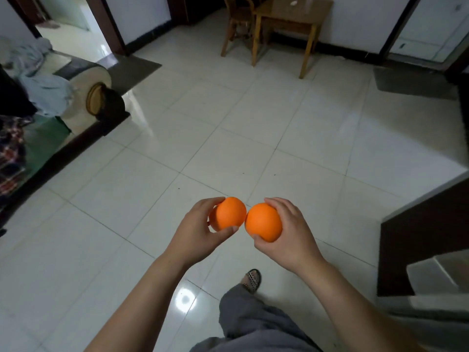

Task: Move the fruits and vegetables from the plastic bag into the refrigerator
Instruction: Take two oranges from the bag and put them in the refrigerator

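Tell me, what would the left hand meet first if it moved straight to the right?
Probably the orange in the right hand; the left hand's own orange already seems to touch it.

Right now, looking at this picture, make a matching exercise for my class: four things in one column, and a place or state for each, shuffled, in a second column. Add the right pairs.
Things
1. left hand
2. wooden chair
3. pile of clothes
4. sandal

Places or states
A. on a foot, on the tiled floor
B. heaped on the sofa, far left
C. tucked beside the wooden table, far side of the room
D. wrapped around an orange

Pairs: 1-D, 2-C, 3-B, 4-A
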Demonstrator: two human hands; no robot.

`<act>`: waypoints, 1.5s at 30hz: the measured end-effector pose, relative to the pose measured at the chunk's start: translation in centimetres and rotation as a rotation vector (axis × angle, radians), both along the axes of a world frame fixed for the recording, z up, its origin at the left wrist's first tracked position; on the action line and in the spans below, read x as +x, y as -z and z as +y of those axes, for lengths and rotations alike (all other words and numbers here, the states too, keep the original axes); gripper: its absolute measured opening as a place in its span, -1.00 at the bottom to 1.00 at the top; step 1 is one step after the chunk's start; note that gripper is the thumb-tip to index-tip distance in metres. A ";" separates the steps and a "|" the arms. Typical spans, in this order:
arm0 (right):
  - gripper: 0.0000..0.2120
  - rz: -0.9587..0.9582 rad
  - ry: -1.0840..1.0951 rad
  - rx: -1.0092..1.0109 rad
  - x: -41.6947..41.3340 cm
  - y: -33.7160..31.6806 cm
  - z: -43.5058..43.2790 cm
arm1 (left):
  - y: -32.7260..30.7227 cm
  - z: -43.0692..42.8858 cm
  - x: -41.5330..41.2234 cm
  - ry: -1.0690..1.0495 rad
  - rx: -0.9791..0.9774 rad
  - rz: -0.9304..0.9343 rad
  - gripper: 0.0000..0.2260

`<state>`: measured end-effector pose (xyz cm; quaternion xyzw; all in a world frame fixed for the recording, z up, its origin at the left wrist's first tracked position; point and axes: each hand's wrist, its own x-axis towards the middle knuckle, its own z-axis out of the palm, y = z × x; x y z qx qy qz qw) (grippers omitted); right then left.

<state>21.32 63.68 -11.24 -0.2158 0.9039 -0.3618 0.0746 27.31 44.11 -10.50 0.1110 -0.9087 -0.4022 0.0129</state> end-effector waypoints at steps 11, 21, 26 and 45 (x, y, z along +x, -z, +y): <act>-0.31 0.011 0.321 -0.011 -13.7 -2.0 3.2 | -2.3 2.2 -19.5 0.303 0.039 0.037 -0.44; -0.29 0.059 0.797 -0.022 -21.8 -1.6 12.3 | -1.9 13.2 -36.7 0.710 0.151 0.010 -0.45; -0.30 0.114 0.954 -0.041 -28.0 -2.7 16.5 | -3.0 19.1 -46.5 0.910 0.173 0.021 -0.47; -0.32 0.230 1.558 0.153 -33.2 -7.2 38.6 | -7.2 54.0 -59.6 1.712 0.281 -0.067 -0.37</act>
